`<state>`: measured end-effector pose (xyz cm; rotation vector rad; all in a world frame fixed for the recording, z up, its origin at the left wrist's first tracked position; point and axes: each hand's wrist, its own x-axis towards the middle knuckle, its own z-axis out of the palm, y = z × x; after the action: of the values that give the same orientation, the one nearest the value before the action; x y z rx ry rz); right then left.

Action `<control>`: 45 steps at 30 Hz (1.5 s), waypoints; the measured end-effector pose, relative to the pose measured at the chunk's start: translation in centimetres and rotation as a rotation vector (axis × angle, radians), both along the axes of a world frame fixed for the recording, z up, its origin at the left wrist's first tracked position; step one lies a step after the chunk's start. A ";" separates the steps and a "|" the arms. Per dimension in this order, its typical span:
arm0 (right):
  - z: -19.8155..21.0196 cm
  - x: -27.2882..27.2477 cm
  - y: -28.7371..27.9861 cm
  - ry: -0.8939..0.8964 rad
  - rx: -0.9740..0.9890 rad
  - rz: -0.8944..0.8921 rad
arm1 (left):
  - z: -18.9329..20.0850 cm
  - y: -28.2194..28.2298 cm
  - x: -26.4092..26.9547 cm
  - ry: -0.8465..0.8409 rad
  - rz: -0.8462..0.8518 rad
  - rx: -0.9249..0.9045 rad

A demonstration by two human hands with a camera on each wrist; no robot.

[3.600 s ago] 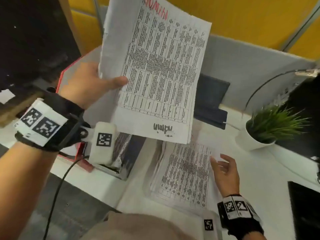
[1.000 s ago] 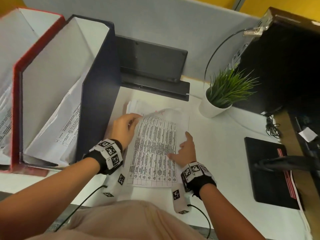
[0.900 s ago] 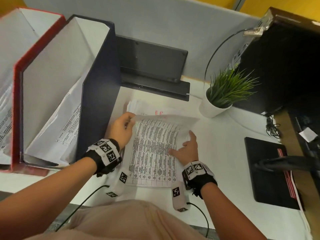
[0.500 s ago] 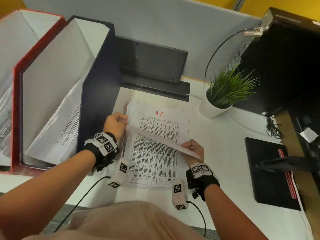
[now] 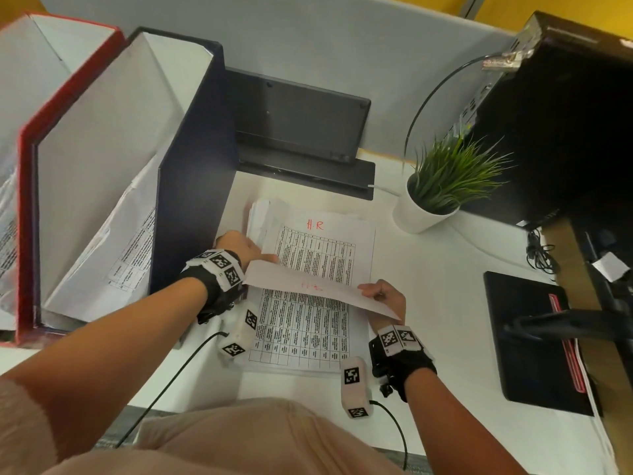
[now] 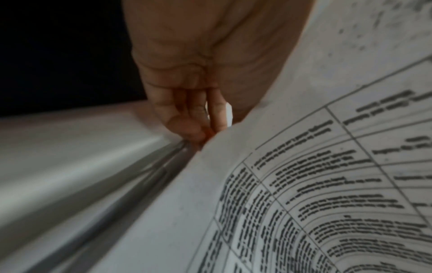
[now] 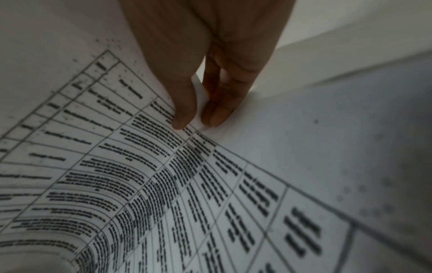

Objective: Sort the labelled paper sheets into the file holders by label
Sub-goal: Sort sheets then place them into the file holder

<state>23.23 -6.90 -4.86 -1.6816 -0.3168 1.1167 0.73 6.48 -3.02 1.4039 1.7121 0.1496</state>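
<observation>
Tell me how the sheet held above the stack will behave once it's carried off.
Likely floppy: the lifted sheet already bows between the left hand and right hand. Probably very light, since fingertip pinches hold it. It may flutter or crease if moved one-handed.

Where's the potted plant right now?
Head view, right of the paper stack: the potted plant stands on the white desk, in front of the grey partition, beside the black monitor stand.

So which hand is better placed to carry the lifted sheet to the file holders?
Left, probably. The left hand pinches the lifted sheet right beside the dark blue file holder; the right hand holds the far edge.
</observation>
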 end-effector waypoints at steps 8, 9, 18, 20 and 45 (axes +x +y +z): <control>-0.9 -0.3 0.0 -0.318 -0.043 0.088 | -0.8 -2.2 0.0 -0.153 -0.027 0.464; -0.7 -0.4 0.1 -0.292 -0.060 0.071 | -0.6 -2.6 0.0 -0.166 -0.044 0.559; 0.1 -0.4 0.4 -0.120 0.065 0.020 | -0.7 -5.0 -0.4 -0.501 -0.040 0.491; 0.1 0.0 0.7 0.067 0.130 -0.018 | -0.9 -5.3 -0.6 -0.543 -0.021 0.434; -0.2 0.5 0.2 0.158 0.014 -0.057 | 1.1 -1.0 1.9 -0.129 -0.006 0.188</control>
<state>23.73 -6.67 -5.05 -1.5698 -0.1741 1.1941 2.61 5.46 -1.88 1.5010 1.6203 0.3981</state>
